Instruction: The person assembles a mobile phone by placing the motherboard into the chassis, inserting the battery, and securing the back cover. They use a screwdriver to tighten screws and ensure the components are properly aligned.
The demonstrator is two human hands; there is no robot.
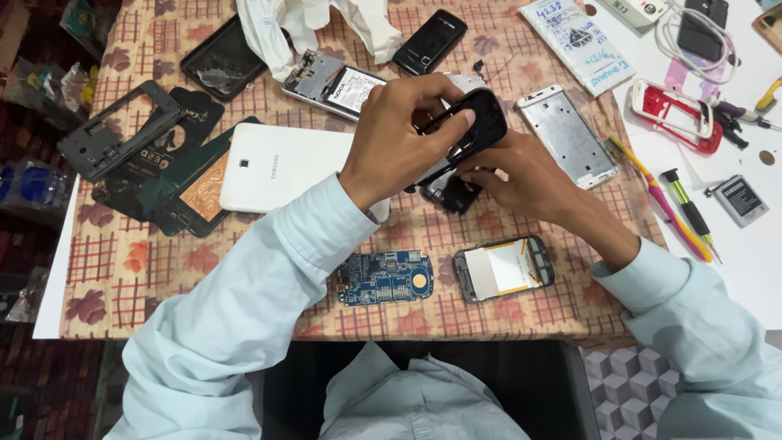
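Both my hands meet above the middle of the table. My left hand grips a black phone frame by its upper edge, fingers curled over it. My right hand holds the same frame from below and also touches a dark phone part under it. Nearer to me on the patterned tablecloth lie a blue circuit board and a small phone body with a yellow and white panel.
A white tablet back, a grey frame, dark covers, an opened phone, a black phone and a silver frame lie around. To the right are a red frame, screwdrivers, a battery and cables.
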